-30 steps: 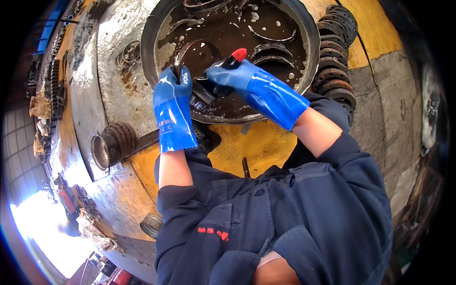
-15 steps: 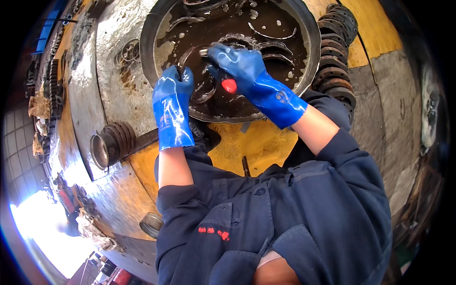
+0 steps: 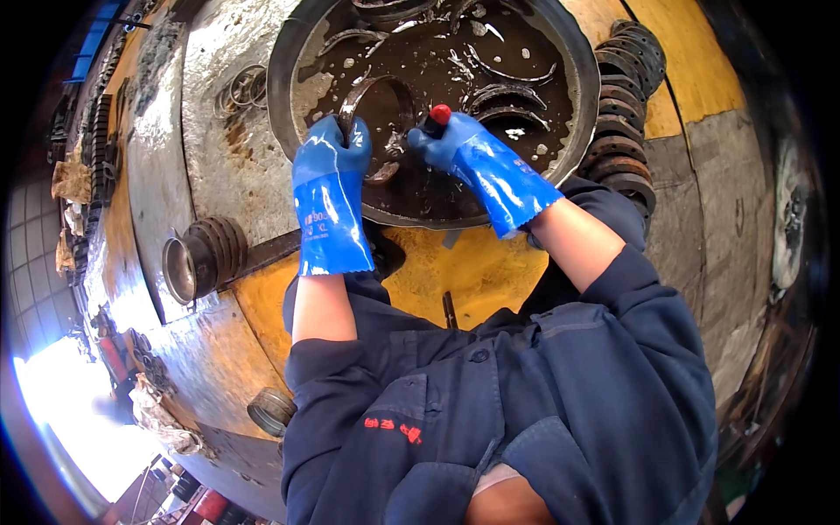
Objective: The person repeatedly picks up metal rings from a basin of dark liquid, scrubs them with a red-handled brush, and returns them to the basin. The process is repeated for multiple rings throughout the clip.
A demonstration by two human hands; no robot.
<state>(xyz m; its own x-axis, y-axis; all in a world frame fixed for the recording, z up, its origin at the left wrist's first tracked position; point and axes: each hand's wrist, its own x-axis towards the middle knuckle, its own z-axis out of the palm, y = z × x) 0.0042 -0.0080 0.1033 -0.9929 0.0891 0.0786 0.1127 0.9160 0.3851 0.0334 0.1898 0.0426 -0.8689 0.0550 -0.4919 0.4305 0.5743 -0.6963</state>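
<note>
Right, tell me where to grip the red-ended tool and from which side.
Probably grip the tool by its dark handle below the red end, from the right, as the right hand does: that end sticks up clear of the liquid, and the left hand is on the other side.

Upper centre, the gap between left hand (image 3: 331, 156) and right hand (image 3: 455, 144) is passable from below, over the basin rim (image 3: 584, 96); the ring (image 3: 403, 98) narrows its top, curved shells (image 3: 507, 91) its upper right.

Head-worn fisheye, facing down, hands (image 3: 332, 154) near
</note>
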